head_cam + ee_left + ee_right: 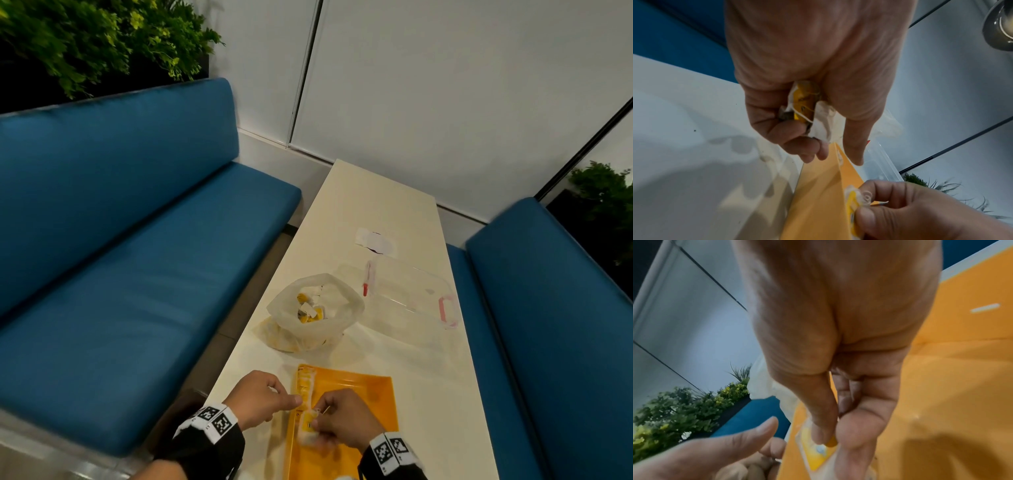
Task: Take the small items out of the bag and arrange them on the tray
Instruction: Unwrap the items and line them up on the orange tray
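At the 6 o'clock edge of the counter [387,212] an orange tray [359,394] is laid flat, and both hands are kept low over its left side. A row of small sachets [303,383] is already lined up along the tray's 9 o'clock edge, which suggests the items are being set in a column from the far end toward the near one.

The left hand [263,399] is curled around a small bunch of tea sachets [807,110], white paper with yellow labels and string, held back in the palm as a reserve; the thumb and forefinger are left free near the tray's edge, probably to steady the row. The right hand [346,421] is closed in a pinch on a single yellow-labelled sachet [816,451], thumb on top, brought down just over the tray beside the row. It is judged that this sachet is about to be laid as the next one in line; whether it already touches the tray cannot be told.

The plastic bag [315,308] is left standing open at 12 o'clock from the tray, its mouth rolled wide so that more sachets, visible inside, can be reached. A clear lidded box [411,294] with pink clasps lies at the bag's 3 o'clock, untouched.
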`<state>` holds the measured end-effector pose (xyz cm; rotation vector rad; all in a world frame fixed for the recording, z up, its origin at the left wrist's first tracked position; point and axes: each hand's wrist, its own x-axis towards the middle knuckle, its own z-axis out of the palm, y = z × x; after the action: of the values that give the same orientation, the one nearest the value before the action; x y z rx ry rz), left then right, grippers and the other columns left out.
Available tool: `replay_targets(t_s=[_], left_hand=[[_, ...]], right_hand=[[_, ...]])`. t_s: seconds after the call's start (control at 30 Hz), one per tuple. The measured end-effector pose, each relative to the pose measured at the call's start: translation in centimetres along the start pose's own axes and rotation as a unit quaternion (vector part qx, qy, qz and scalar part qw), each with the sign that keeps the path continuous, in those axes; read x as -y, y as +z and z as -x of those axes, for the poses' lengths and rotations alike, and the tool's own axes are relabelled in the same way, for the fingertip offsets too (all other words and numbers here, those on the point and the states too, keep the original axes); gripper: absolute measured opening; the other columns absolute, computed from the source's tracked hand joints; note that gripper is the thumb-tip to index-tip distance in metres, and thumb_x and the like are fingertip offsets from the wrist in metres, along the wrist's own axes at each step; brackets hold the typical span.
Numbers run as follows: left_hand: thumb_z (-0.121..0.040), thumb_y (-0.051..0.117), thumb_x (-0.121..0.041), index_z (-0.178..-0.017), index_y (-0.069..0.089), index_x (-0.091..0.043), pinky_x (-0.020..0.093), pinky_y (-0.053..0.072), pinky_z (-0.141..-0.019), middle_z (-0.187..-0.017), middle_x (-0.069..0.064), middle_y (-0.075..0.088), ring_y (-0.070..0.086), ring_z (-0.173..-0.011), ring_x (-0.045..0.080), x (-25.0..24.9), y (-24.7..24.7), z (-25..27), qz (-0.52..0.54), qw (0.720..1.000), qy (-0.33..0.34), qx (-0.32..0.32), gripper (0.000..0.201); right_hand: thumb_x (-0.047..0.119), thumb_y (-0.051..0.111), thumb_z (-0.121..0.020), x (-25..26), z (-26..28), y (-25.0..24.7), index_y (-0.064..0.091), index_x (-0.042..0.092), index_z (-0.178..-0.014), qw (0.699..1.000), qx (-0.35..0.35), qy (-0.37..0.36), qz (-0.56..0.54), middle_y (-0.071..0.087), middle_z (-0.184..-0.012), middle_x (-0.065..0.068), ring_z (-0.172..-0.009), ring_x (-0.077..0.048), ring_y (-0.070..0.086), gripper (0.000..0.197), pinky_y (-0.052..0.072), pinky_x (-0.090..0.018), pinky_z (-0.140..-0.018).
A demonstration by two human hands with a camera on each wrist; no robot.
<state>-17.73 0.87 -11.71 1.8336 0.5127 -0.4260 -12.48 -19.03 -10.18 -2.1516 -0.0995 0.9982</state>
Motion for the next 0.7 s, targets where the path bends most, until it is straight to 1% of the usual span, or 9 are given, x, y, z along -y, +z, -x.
replay_targets(t_s=[0.03, 0.1, 0.13, 0.2, 0.27, 0.4, 0.47, 0.53, 0.7], left_hand=[[-0.07, 0.089, -0.048, -0.085, 0.075, -0.01, 0.014, 0.038, -0.042, -0.063, -0.005, 0.064, 0.056, -0.053, 0.006, 0.1, 0.2, -0.1, -0.002, 1.0, 0.0, -0.001, 0.043], [-0.072, 0.09, -0.041, -0.081, 0.075, -0.011, 0.014, 0.038, -0.042, -0.055, -0.007, 0.061, 0.053, -0.048, 0.004, 0.1, 0.6, -0.2, -0.008, 1.0, 0.006, 0.001, 0.035], [-0.073, 0.09, -0.039, -0.081, 0.075, -0.01, 0.014, 0.037, -0.041, -0.053, -0.008, 0.059, 0.052, -0.047, 0.004, 0.1, 0.8, -0.2, -0.009, 1.0, 0.006, 0.001, 0.033], [-0.074, 0.089, -0.038, -0.083, 0.076, -0.007, 0.015, 0.036, -0.04, -0.054, -0.007, 0.06, 0.052, -0.046, 0.006, 0.2, 1.1, -0.3, -0.002, 1.0, 0.0, 0.0, 0.034], [-0.074, 0.089, -0.039, -0.084, 0.077, -0.007, 0.016, 0.035, -0.04, -0.058, -0.005, 0.062, 0.054, -0.05, 0.008, 0.4, 1.2, -0.4, 0.001, 1.0, -0.007, 0.002, 0.036], [-0.074, 0.088, -0.04, -0.081, 0.077, -0.012, 0.019, 0.035, -0.041, -0.064, 0.002, 0.066, 0.055, -0.055, 0.015, 0.6, 1.3, -0.6, 0.011, 1.0, -0.017, 0.021, 0.031], [-0.074, 0.087, -0.041, -0.08, 0.077, -0.013, 0.019, 0.036, -0.041, -0.065, 0.003, 0.067, 0.057, -0.057, 0.017, 0.7, 1.3, -0.7, 0.007, 1.0, -0.02, 0.022, 0.03], [-0.075, 0.085, -0.041, -0.08, 0.077, -0.013, 0.019, 0.036, -0.041, -0.065, 0.003, 0.068, 0.057, -0.058, 0.017, 0.8, 1.4, -0.7, 0.005, 0.999, -0.022, 0.024, 0.029], [-0.081, 0.081, -0.04, -0.084, 0.077, -0.009, 0.019, 0.036, -0.042, -0.06, 0.001, 0.065, 0.053, -0.054, 0.017, 1.1, 1.6, -0.6, 0.01, 0.999, -0.026, 0.026, 0.031]], right_hand=[[0.004, 0.074, -0.084, -0.2, -0.1, 0.3, 0.062, 0.013, -0.078, 1.0, 0.003, 0.012, 0.003, 0.067, -0.061, -0.011, -0.048, -0.017, 0.065, 0.016, 0.055, -0.029, -0.05], [0.006, 0.075, -0.081, -0.5, -0.5, 1.0, 0.062, 0.014, -0.078, 0.999, 0.001, 0.031, 0.005, 0.07, -0.07, -0.019, -0.061, -0.029, 0.07, 0.016, 0.059, -0.039, -0.062], [0.006, 0.076, -0.079, -0.7, -0.6, 1.4, 0.061, 0.014, -0.077, 0.999, -0.003, 0.04, 0.005, 0.069, -0.071, -0.02, -0.067, -0.035, 0.072, 0.017, 0.06, -0.044, -0.067], [0.004, 0.075, -0.076, -1.2, -1.0, 1.9, 0.059, 0.014, -0.076, 0.998, -0.015, 0.054, 0.004, 0.068, -0.069, -0.018, -0.073, -0.042, 0.073, 0.019, 0.059, -0.051, -0.069], [0.003, 0.073, -0.074, -1.4, -1.3, 2.4, 0.058, 0.013, -0.075, 0.998, -0.03, 0.053, 0.003, 0.067, -0.068, -0.015, -0.071, -0.041, 0.074, 0.018, 0.061, -0.052, -0.067], [0.003, 0.068, -0.072, -1.7, -1.9, 3.1, 0.057, 0.014, -0.074, 0.996, -0.067, 0.054, 0.001, 0.067, -0.067, -0.012, -0.053, -0.028, 0.07, 0.015, 0.061, -0.043, -0.057], [0.002, 0.064, -0.072, -1.7, -2.0, 3.4, 0.056, 0.014, -0.076, 0.996, -0.074, 0.054, -0.01, 0.068, -0.067, -0.016, -0.05, -0.028, 0.068, 0.014, 0.059, -0.043, -0.055], [0.0, 0.061, -0.074, -1.4, -2.3, 3.7, 0.055, 0.014, -0.075, 0.995, -0.085, 0.055, -0.013, 0.066, -0.065, -0.016, -0.046, -0.026, 0.064, 0.015, 0.056, -0.039, -0.051], [-0.001, 0.058, -0.077, -0.8, -2.5, 4.2, 0.053, 0.016, -0.073, 0.992, -0.115, 0.057, -0.01, 0.067, -0.066, -0.014, -0.048, -0.026, 0.066, 0.018, 0.058, -0.038, -0.053]])
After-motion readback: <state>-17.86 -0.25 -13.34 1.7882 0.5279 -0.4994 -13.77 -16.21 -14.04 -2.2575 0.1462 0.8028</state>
